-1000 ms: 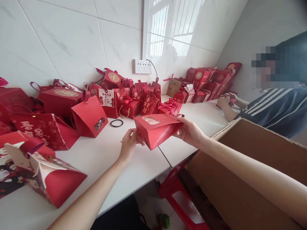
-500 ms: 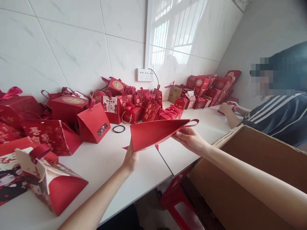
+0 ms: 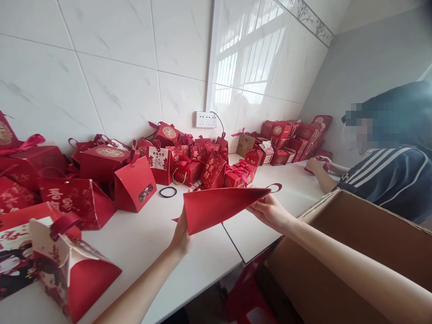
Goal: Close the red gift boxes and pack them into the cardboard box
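A red gift box (image 3: 221, 208), tapered to one end and with a ribbon loop at its right tip, is held above the table between both hands. My left hand (image 3: 182, 234) grips its wide left end, the fingers partly hidden behind it. At the narrow right end, my right hand (image 3: 270, 209) pinches the box beside the ribbon loop. A black ring-shaped band (image 3: 168, 192) lies on the white table (image 3: 141, 261) beyond my left hand. Closest on the left stands an open-topped red and white box (image 3: 91, 274) with a ribbon handle.
Many red gift boxes (image 3: 106, 164) crowd the table along the tiled wall, with another stack (image 3: 286, 135) farther right. A large cardboard carton (image 3: 364, 225) stands at the right, by a red stool (image 3: 248, 292). A co-worker (image 3: 381, 175) handles something red beyond it.
The view has tilted up slightly, so everything sits lower in the picture. Both hands keep hold of the gift box, which has turned a little.
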### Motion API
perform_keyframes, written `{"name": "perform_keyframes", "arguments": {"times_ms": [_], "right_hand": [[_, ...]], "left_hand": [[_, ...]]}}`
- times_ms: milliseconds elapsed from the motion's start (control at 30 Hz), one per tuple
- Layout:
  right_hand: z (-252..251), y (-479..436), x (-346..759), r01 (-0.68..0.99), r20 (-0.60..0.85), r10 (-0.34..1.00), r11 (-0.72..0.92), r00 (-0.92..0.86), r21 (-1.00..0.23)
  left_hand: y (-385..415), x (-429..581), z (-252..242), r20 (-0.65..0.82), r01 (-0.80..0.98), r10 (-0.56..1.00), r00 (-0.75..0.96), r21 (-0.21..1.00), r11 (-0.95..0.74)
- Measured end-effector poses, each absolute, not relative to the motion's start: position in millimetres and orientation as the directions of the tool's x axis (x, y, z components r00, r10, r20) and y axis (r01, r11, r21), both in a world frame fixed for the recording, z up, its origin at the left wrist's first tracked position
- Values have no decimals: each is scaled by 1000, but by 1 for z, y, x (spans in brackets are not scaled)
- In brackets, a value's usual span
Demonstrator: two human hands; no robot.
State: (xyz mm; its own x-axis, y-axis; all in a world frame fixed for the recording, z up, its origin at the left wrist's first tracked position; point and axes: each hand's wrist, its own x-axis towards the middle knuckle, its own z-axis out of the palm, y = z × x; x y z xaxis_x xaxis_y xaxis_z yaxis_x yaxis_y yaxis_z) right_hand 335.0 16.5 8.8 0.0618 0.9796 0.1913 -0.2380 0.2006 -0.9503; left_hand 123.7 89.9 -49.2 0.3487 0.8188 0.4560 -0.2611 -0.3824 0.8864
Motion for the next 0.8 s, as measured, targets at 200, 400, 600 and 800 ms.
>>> {"name": "perform_keyframes", "arguments": {"times_ms": [200, 400, 600, 800], "right_hand": [[10, 16, 336, -243, 172, 983, 184, 72, -952], [15, 14, 334, -190, 76, 991, 96, 111, -977], [21, 12, 329, -114, -102, 980, -84, 171, -990], [20, 14, 332, -225, -221, 954, -175, 200, -959]], "left_hand": [[91, 122, -55, 443, -276, 826, 348, 891, -361], [89, 123, -55, 311, -250, 871, 380, 941, -226], [90, 126, -44, 98, -294, 902, 421, 955, 33], [90, 130, -35, 19, -332, 904, 427, 933, 137]]}}
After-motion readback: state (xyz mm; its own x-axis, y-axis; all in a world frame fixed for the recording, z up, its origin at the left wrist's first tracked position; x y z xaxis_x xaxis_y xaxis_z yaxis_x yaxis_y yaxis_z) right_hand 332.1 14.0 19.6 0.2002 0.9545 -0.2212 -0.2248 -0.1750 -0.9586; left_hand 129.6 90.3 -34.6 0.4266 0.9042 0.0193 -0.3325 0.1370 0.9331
